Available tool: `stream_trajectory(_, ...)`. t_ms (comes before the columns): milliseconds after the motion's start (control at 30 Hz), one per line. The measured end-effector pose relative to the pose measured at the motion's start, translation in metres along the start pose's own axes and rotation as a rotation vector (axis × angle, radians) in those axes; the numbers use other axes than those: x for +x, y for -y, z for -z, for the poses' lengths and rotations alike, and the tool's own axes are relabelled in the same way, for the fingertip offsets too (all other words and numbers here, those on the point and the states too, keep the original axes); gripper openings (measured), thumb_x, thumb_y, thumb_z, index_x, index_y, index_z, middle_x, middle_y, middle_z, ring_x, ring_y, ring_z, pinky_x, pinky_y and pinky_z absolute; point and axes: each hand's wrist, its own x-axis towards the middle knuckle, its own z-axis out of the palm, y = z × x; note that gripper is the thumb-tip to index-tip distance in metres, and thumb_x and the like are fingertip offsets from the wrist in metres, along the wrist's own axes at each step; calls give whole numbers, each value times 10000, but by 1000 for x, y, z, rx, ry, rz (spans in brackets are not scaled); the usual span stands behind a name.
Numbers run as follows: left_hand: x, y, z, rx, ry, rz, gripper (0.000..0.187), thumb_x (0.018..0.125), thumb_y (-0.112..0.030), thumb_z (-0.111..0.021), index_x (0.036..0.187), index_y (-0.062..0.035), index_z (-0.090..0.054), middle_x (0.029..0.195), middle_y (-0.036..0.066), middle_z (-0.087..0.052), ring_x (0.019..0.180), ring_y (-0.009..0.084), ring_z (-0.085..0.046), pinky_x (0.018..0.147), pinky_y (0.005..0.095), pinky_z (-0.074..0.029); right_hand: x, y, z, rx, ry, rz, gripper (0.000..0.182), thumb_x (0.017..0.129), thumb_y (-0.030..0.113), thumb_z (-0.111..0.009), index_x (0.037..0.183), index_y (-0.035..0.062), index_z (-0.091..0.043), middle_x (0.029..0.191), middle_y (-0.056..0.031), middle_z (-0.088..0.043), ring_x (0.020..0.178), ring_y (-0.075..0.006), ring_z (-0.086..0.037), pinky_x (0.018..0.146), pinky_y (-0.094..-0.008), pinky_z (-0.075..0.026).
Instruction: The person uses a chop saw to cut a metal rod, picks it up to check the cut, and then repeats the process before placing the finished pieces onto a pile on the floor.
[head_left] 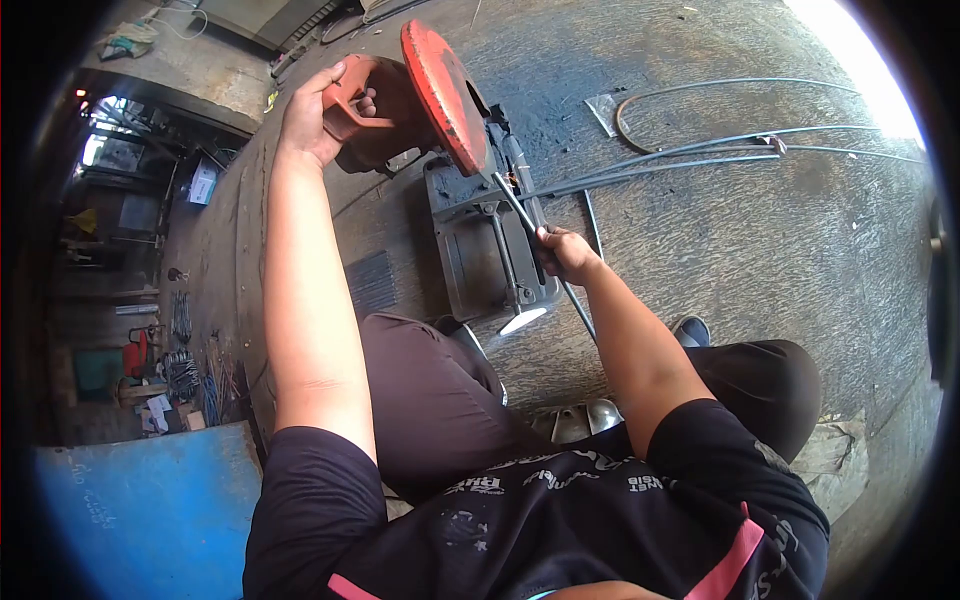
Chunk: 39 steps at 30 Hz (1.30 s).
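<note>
My left hand is wrapped round the red handle of a chop saw, whose round red guard is raised over its base. The saw's grey metal base stands on the floor in front of my legs. My right hand grips a thin metal rod that slants across the right side of the base. The rod's upper end lies near a small orange glow beside the guard. Its lower end passes under my right forearm.
Long metal rods stretch from the saw to the right over the floor, one bent into a loop. A dark ribbed mat or stack lies left of the base. A blue panel is at lower left, with shelves of tools above it.
</note>
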Motion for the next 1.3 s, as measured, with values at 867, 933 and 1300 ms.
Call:
stream_trajectory(867,1,-3,-1,6,-27,40,384,913,-264,-530,1172,18,-556,948,161,-603,765,218,-602,718,334,-537,3,6,-4,-223,-76,22,239,944,270,-579,842,69,-499,641,-31,-499,487,-138,-464,445,-299,-374)
stream_trajectory(933,0,-3,-1,9,-32,42,385,913,-265,-531,1172,18,-557,949,162,-606,768,218,-605,718,333,-538,7,3,-1,-277,-104,58,240,932,257,-600,834,64,-497,635,-32,-504,479,-136,-465,444,-298,-378)
stream_trajectory(1300,4,-2,3,-5,-13,54,381,906,-268,-542,1164,11,-568,942,156,-619,762,219,-613,708,332,-547,11,0,-7,-207,-122,134,262,866,192,-694,785,72,-476,609,-26,-506,463,-115,-453,414,-280,-357)
